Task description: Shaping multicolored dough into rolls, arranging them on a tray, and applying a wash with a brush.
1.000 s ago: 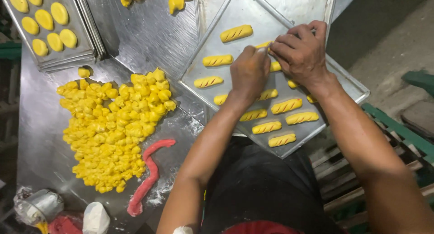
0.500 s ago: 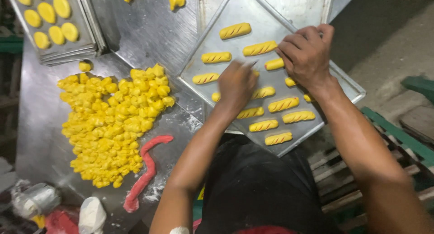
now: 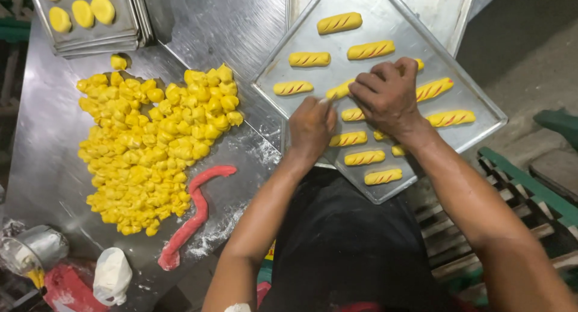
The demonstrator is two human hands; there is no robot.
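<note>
A square metal tray [image 3: 391, 23] lies cornerwise on the steel table and carries several yellow dough logs with red stripes [image 3: 340, 23]. My right hand [image 3: 385, 98] rests curled over the middle of the tray, with its fingertips on a yellow dough log [image 3: 338, 91]. My left hand [image 3: 310, 128] is just beside it, pinching a small thin pale tool [image 3: 326, 99] whose tip touches that log. Some logs are partly hidden under my right hand.
A big heap of small yellow dough lumps [image 3: 150, 143] covers the table [image 3: 229, 29] to the left, with a red dough rope [image 3: 192, 215] beside it. Stacked trays of round yellow pieces [image 3: 90, 23] stand at far left. A white bag [image 3: 111, 276] and a metal cup [image 3: 36, 249] sit near left. Green slats [image 3: 524, 185] lie to the right.
Both hands have moved together toward the near side of the tray, from one log to another. The log they left now lies uncovered with red stripes on it.
</note>
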